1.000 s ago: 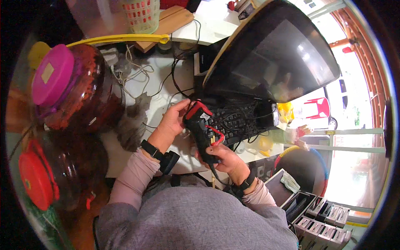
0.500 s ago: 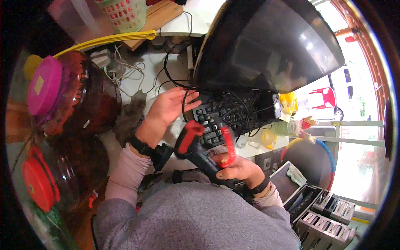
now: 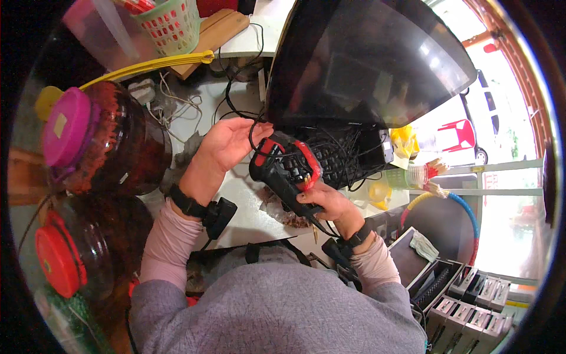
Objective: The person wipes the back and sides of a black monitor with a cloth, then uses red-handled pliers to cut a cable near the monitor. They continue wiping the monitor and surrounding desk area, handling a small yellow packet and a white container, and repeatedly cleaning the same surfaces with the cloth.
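My right hand is closed around the grip of a black and red handheld barcode scanner. The scanner's head points away from me, over the near edge of a black keyboard. A red curved piece shows along its right side, and a cable runs out below my hand. My left hand is at the left of the scanner's head, palm up, fingers stretched out and slightly bent. A loop of black cable crosses at its fingertips; whether they touch it is hard to tell.
A dark monitor stands behind the keyboard, with tangled black cables below. Large jars with purple and red lids are at the left. A green basket is far left, an open cash drawer lower right.
My right hand has carried the scanner a little farther away from me, nearer the left hand's fingertips. The left hand has shifted slightly left, and its fingers look less spread.
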Available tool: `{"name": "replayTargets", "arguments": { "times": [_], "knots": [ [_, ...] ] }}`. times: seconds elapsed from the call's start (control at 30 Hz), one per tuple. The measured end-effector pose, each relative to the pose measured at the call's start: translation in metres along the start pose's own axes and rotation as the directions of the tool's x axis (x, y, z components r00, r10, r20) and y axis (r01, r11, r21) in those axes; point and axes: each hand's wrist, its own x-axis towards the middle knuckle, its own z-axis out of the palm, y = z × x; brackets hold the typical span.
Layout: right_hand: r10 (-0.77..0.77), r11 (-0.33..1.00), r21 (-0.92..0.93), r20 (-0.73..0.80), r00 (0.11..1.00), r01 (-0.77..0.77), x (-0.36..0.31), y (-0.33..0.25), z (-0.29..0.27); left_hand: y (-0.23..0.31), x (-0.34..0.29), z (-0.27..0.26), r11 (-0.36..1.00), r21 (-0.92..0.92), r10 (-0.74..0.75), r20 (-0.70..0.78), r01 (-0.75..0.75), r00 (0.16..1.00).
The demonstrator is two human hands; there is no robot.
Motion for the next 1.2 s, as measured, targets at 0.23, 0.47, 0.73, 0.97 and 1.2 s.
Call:
{"name": "replayTargets", "arguments": {
  "times": [0.23, 0.47, 0.73, 0.97, 1.2],
  "knots": [
    [0.023, 0.990, -0.140, -0.078, 0.997, -0.033, -0.008, 0.008, -0.005, 0.006, -0.003, 0.016, 0.985, 0.175, 0.017, -0.153, 0.010, 0.988],
    [0.736, 0.626, 0.366, 0.016, 0.677, -0.689, 0.015, -0.021, -0.009, 0.001, -0.001, 0.021, 0.972, 0.236, 0.060, -0.308, 0.015, 0.950],
    [0.892, 0.214, 0.936, -0.069, 0.447, -0.281, 0.044, -0.025, 0.008, 0.006, -0.005, 0.022, 0.970, 0.244, 0.048, -0.282, 0.023, 0.958],
    [0.734, 0.631, 0.217, -0.479, 0.482, -0.745, 0.044, -0.024, 0.015, -0.037, -0.011, 0.011, 0.926, 0.373, 0.167, -0.273, -0.055, 0.947],
    [0.331, 0.609, -0.367, -0.688, 0.646, -0.703, 0.044, -0.024, 0.034, -0.064, -0.011, 0.011, 0.928, 0.360, 0.223, -0.335, -0.095, 0.916]
  ]
}}
